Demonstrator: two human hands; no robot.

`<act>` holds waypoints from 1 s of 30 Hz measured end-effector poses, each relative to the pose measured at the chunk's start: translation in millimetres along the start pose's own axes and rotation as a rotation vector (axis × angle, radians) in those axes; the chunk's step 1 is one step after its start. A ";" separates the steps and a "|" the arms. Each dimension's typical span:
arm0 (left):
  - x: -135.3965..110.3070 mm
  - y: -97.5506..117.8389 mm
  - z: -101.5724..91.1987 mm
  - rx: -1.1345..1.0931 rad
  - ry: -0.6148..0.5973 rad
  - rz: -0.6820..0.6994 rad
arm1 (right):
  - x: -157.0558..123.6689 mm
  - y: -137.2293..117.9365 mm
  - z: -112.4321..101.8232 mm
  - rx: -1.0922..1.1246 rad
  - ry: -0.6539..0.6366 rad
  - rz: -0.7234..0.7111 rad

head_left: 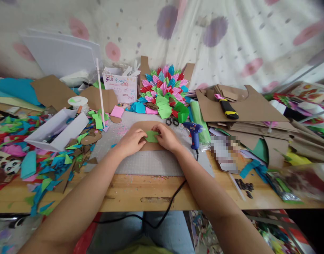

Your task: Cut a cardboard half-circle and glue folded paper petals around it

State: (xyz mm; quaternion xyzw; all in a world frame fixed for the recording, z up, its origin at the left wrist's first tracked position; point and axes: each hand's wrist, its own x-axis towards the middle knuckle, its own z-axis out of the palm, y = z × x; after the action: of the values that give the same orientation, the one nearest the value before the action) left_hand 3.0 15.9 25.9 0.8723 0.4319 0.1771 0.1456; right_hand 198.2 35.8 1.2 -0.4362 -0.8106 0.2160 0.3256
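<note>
Between my two hands is a small piece of light green paper (151,136), above a brown cardboard piece (143,125) on the grey cutting mat (162,163). My left hand (132,141) pinches the paper's left edge with closed fingers. At its right edge, my right hand (165,137) grips it between thumb and fingers. Just beyond the right hand lie black-handled scissors (172,121). A blue hot glue gun (194,134) stands to the right, its black cord running down over the table edge.
Colourful paper scraps (58,165) cover the left side around a white open box (56,130). A many-coloured paper petal piece (164,84) stands at the back. On the right, a yellow-black utility knife (227,108) rests on stacked cardboard (246,116).
</note>
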 end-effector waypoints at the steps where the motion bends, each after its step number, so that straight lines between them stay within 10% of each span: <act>1: 0.0 0.9 -0.5 0.023 0.005 -0.005 | 1.1 0.0 1.0 -0.006 -0.003 -0.005; 9: 2.5 7.1 0.9 0.217 0.047 -0.035 | -1.5 -11.3 -17.5 -0.203 0.171 -0.017; 17: 1.7 -3.4 0.4 0.242 0.077 -0.023 | -11.4 -7.6 -12.7 -0.090 -0.050 0.027; 30: 15.2 16.0 13.1 0.201 0.092 -0.154 | -10.2 -10.7 -7.7 -0.174 -0.022 0.044</act>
State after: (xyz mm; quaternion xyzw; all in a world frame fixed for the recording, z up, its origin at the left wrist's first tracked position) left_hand 28.6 17.4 23.4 0.8377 0.5193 0.1609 0.0508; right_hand 201.8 22.0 9.8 -0.4783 -0.8199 0.1567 0.2729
